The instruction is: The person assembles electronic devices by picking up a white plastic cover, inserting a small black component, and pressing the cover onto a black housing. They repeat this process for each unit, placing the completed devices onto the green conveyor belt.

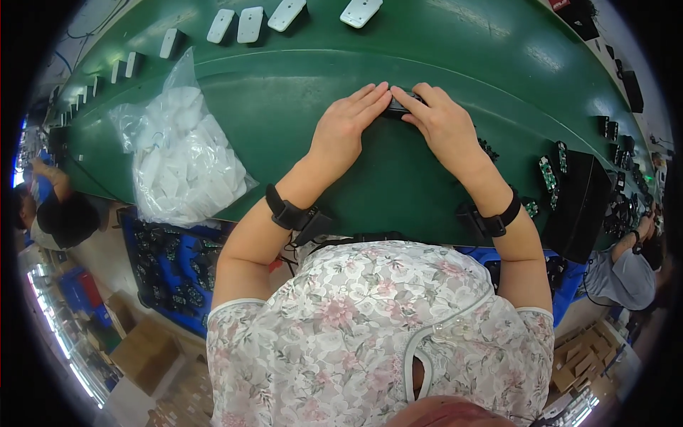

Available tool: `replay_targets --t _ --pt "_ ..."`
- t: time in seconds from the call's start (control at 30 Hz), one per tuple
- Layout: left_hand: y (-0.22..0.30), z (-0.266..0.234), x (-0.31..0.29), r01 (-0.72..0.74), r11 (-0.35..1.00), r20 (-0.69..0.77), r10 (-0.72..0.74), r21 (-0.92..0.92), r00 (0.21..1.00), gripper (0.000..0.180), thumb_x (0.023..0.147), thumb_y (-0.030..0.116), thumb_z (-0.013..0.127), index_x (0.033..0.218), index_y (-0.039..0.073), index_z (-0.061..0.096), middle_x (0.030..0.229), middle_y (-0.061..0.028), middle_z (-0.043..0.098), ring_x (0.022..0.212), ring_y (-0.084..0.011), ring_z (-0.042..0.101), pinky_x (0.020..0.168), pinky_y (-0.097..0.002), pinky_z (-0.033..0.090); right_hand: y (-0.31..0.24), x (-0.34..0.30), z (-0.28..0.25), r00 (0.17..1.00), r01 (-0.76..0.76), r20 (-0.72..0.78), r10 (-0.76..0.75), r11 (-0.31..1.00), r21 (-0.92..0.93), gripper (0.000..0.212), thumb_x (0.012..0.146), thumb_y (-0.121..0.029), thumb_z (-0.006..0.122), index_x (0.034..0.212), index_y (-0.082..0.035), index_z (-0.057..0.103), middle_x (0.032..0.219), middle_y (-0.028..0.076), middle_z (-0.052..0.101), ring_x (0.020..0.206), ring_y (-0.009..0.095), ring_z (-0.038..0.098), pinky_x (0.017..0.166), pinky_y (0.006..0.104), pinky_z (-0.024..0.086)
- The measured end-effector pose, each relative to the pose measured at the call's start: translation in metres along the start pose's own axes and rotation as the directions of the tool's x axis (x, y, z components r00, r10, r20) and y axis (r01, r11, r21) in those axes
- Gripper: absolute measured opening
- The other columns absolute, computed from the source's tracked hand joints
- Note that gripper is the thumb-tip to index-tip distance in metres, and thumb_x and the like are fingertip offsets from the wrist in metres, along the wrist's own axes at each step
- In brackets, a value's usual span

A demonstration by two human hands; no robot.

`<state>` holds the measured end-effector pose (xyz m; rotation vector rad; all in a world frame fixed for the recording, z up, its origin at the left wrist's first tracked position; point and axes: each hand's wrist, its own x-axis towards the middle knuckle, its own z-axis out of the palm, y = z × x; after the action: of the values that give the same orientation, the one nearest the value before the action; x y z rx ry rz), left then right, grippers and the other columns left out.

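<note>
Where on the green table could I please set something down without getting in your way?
The green table is bare between the plastic bag of white parts and the left hand, and beyond both hands up to the row of white casings. It is crowded right of the right hand, with small circuit boards and a black box.

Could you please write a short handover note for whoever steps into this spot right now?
Left hand: fingers pressing on the small black part on the green belt.
Right hand: fingertips on the same part, from the other side.
Clear bag of white pieces lies left of the hands; white shells ride along the far edge; green boards sit at right by a black box.
Done: part is down on the belt, both hands on it.
Left: cannot tell; the fingers hide the part.
</note>
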<state>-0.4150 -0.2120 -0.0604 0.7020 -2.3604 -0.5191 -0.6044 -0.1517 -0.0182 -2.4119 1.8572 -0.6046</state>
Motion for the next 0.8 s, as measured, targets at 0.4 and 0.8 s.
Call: replay_targets --t 0.4,0.8 --pt "-0.007 0.020 0.045 0.082 0.996 -0.083 -0.079 0.041 0.993 0.031 0.078 0.010 0.067 0.106 0.000 0.058 0.096 -0.0149 0.062 0.089 -0.0318 0.059 0.077 -0.0385 0.047 0.044 0.009 -0.017 0.965 -0.225 -0.067 0.255 0.929 0.294 0.032 0.086 -0.029 0.061 0.112 -0.011 0.063 0.097 0.011 0.061 0.090 0.028 0.059 0.077 0.0354 0.047" --pt "-0.042 0.080 0.192 0.620 0.574 0.347 -0.520 -0.535 0.781 0.040 0.088 0.020 0.061 0.110 -0.012 0.051 0.075 -0.0149 0.068 0.056 -0.0141 0.063 0.051 -0.0232 0.048 0.055 -0.128 -0.084 0.791 -0.592 -0.064 0.608 0.788 0.168 0.032 0.076 -0.010 0.069 0.107 -0.007 0.061 0.091 0.007 0.058 0.076 0.022 0.058 0.070 0.0315 0.047"
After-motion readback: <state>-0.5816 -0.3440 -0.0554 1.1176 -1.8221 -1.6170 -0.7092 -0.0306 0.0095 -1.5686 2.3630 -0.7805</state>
